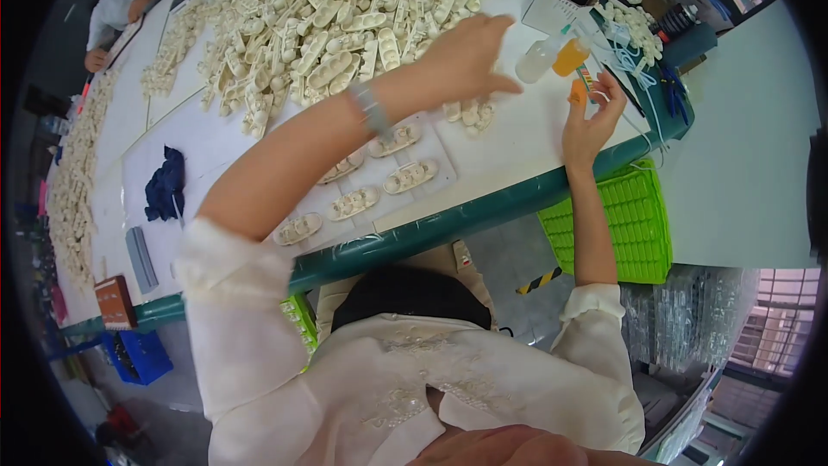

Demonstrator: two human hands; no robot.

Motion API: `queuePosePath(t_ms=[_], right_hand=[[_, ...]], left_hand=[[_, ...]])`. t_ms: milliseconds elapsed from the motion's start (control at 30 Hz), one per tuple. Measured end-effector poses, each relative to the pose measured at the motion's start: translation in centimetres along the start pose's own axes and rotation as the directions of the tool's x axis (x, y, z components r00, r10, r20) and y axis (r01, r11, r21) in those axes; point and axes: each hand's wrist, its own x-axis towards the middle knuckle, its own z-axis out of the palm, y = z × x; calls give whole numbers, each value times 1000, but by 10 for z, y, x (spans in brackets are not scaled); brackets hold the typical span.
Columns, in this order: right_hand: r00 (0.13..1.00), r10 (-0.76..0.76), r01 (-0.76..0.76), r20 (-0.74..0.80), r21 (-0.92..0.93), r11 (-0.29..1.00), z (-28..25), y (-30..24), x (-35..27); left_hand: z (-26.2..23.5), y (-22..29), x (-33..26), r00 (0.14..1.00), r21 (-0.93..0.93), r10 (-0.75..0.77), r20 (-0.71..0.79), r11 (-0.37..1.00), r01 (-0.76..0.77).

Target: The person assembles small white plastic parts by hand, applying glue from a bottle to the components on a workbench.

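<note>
Head view: our left hand [470, 60], blurred, spreads wide and empty near a frosted bottle [534, 64]; our right [593, 116] pinches a small striped item [586, 77] beside an orange bottle [569, 59]; cream plastic parts [319, 26] heap beyond.

The left arm [285, 164] stretches up and across the body to the right, elbow bent outward, with a pale band [371, 110] around the wrist. The left grip [496, 59], slightly blurred, is spread wide: fingers point to the upper right, and the thumb stands apart below them. The right forearm [595, 229] rises almost straight up, its elbow near the side. The right grip [589, 97] is raised, fingers [613, 97] bent toward the upright thumb, whose tip wears an orange cover [577, 93].
</note>
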Motion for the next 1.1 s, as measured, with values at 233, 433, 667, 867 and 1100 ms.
queuePosePath(t_ms=[233, 433, 667, 867, 1100], right_hand=[[997, 80, -80, 3, 146, 986, -4, 0, 3], [992, 93, -120, 84, 433, 893, -7, -28, -23], [781, 218, -623, 585, 756, 203, -11, -132, -62], [596, 157, -799, 787, 600, 28, -13, -164, -82], [593, 308, -780, 744, 626, -9, 6, -187, -100]], left_hand=[[59, -12, 66, 956, 46, -160, 245, 987, 153], [-15, 24, 34, 965, -399, -73, 251, 900, 172], [-69, 77, -40, 944, -568, -87, 317, 780, 263], [-85, 85, -86, 925, -592, -162, 344, 727, 348], [-93, 84, -130, 951, -738, -269, 151, 609, 290]])
